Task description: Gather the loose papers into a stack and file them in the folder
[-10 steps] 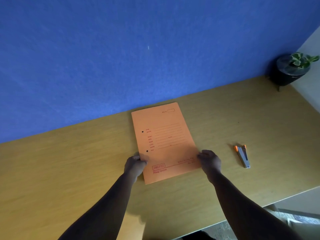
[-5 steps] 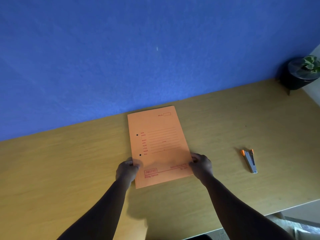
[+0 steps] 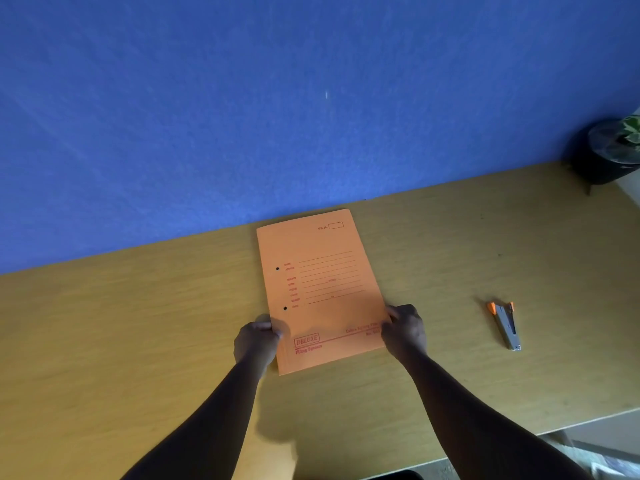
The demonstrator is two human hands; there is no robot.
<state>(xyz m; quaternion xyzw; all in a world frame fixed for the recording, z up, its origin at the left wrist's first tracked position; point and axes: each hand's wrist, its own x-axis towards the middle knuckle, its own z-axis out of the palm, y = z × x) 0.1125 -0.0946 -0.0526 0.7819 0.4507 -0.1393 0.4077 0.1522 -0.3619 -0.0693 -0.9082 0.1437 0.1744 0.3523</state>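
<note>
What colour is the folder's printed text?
Red, on the orange folder; seen in the head view.

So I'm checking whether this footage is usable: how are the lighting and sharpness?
Head view: dim, with the hands dark and shadowing the desk; folder small print too blurred to read; wide-angle lens bends the desk edge; no glare.

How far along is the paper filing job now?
No loose papers show on the wooden desk, and the orange card folder lies shut, so filing looks done. The left hand and right hand grip its near edges. Probably only letting go remains.
</note>
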